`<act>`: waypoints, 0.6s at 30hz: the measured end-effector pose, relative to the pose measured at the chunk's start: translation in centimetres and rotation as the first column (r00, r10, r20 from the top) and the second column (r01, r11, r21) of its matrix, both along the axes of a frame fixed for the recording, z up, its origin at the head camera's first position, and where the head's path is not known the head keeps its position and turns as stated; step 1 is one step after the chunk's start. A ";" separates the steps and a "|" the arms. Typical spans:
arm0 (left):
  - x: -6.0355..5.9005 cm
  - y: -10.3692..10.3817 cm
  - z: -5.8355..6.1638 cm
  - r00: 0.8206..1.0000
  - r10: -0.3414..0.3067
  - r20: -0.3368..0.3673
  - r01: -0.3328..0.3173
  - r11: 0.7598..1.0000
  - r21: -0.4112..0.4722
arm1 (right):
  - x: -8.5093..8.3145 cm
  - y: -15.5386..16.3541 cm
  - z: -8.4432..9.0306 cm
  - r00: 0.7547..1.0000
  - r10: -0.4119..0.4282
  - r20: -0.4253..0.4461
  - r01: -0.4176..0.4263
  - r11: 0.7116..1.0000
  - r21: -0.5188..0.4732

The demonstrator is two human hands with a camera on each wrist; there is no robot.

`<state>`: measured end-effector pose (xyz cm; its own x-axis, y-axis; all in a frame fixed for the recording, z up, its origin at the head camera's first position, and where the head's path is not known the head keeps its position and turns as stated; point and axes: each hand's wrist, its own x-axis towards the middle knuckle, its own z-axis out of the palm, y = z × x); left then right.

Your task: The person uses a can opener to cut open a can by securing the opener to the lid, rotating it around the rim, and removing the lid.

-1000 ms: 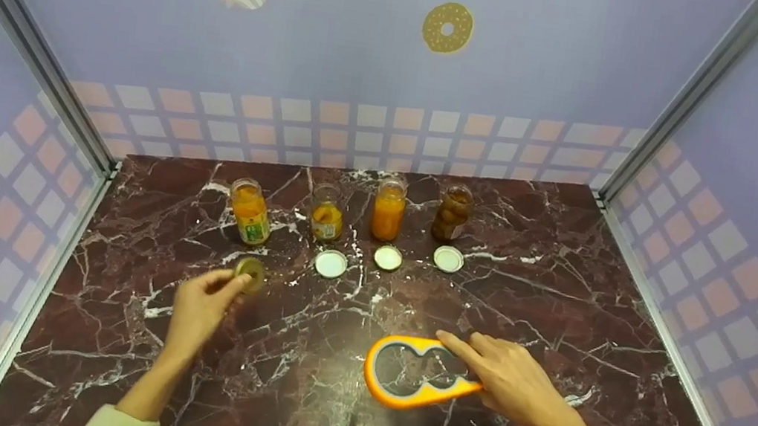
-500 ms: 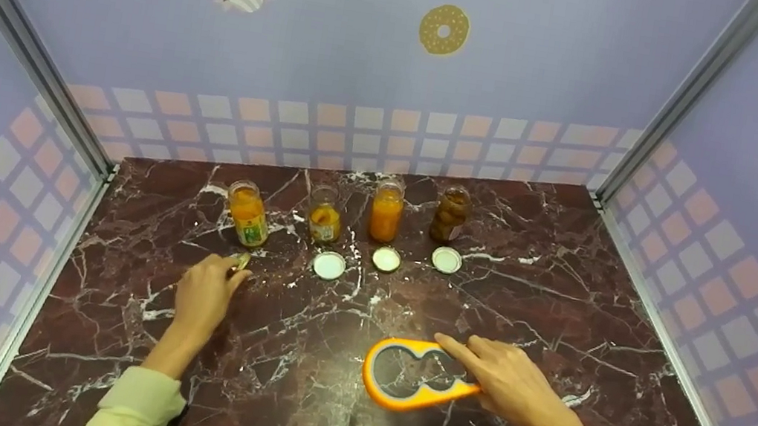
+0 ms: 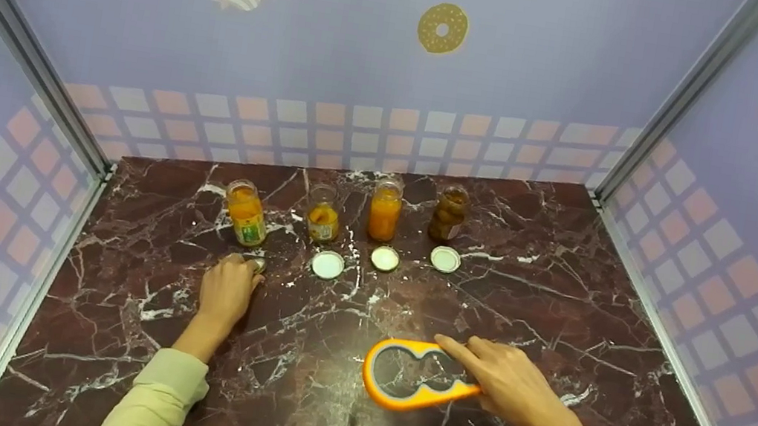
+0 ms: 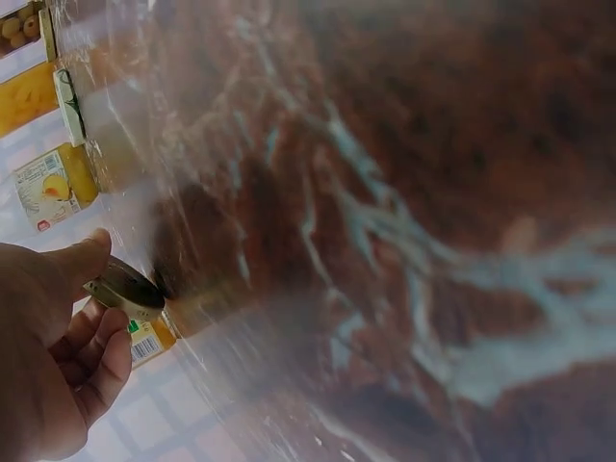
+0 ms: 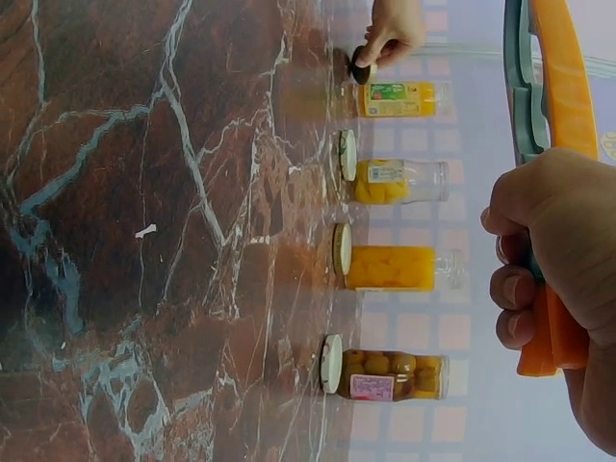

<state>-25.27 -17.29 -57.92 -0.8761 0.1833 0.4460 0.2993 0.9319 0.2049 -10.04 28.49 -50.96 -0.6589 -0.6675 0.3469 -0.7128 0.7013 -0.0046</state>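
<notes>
Lid (image 3: 256,264), a dull gold jar cap, is now sitting low at the marble tabletop (image 3: 563,286) just in front of the leftmost jar (image 3: 246,213), having been carried forward from nearer the person. The left hand (image 3: 226,291) is pinching it between thumb and fingers. The right hand (image 3: 511,383) is still grasping the orange jar opener (image 3: 408,377) near centre.

Light: bright, even, overhead | shadows: soft | glare: faint sheen on table (image 3: 392,425) | left wrist view: badly blurred
</notes>
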 end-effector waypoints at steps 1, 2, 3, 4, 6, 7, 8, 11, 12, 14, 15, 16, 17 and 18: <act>-0.1 0.1 0.0 1.000 0.002 0.000 -0.002 1.000 -0.007 | 0.0 0.0 0.0 1.000 -0.001 0.003 0.001 1.000 0.000; -0.1 0.1 0.0 1.000 0.003 0.002 -0.003 1.000 -0.009 | 0.0 0.0 0.0 1.000 -0.004 0.004 0.004 1.000 0.002; -0.2 0.2 -0.1 1.000 0.003 0.007 -0.003 1.000 -0.010 | 0.0 0.0 0.0 1.000 -0.006 0.004 0.006 1.000 0.005; -0.2 0.2 -0.1 1.000 0.004 0.012 -0.003 1.000 -0.012 | 0.0 0.0 0.0 1.000 -0.007 0.004 0.007 1.000 0.007; -0.3 0.2 -0.1 1.000 0.005 0.027 -0.005 1.000 -0.014 | 0.1 0.0 -0.1 1.000 -0.008 0.005 0.008 1.000 0.009; -0.3 0.2 -0.1 0.999 0.006 0.032 -0.006 1.000 -0.016 | 0.0 0.0 -0.1 1.000 -0.006 0.004 0.006 1.000 0.007; -0.3 0.1 -0.1 0.999 0.009 0.039 -0.008 1.000 -0.018 | 0.0 0.0 -0.1 1.000 -0.004 0.002 0.004 1.000 0.005; -0.3 -0.1 -0.1 0.998 0.020 0.057 -0.018 0.999 -0.027 | 0.0 -0.1 -0.2 1.000 0.000 -0.002 0.000 1.000 -0.002; -0.3 -0.2 -0.2 0.998 0.021 0.060 -0.019 0.999 -0.032 | 0.0 -0.1 -0.2 1.000 0.002 -0.003 -0.002 1.000 -0.003; -0.3 -0.3 -0.2 0.998 0.021 0.066 -0.019 0.999 -0.037 | 0.0 -0.1 -0.2 1.000 0.002 -0.003 -0.002 1.000 -0.003; -0.3 -0.3 -0.2 0.998 0.020 0.065 -0.017 0.999 -0.037 | 0.0 -0.1 -0.2 1.000 0.001 0.000 -0.001 1.000 0.000; -0.3 -0.3 -0.2 0.998 0.017 0.062 -0.014 0.999 -0.038 | 0.1 -0.1 -0.2 1.000 0.001 0.003 -0.001 1.000 0.001; -0.4 -0.4 -0.3 0.998 0.015 0.060 -0.013 0.999 -0.040 | 0.1 -0.1 -0.2 1.000 0.000 0.007 0.000 1.000 0.002; -0.4 -0.4 -0.4 0.998 0.014 0.059 -0.011 0.999 -0.042 | 0.1 -0.2 -0.2 1.000 0.000 0.012 0.000 1.000 0.003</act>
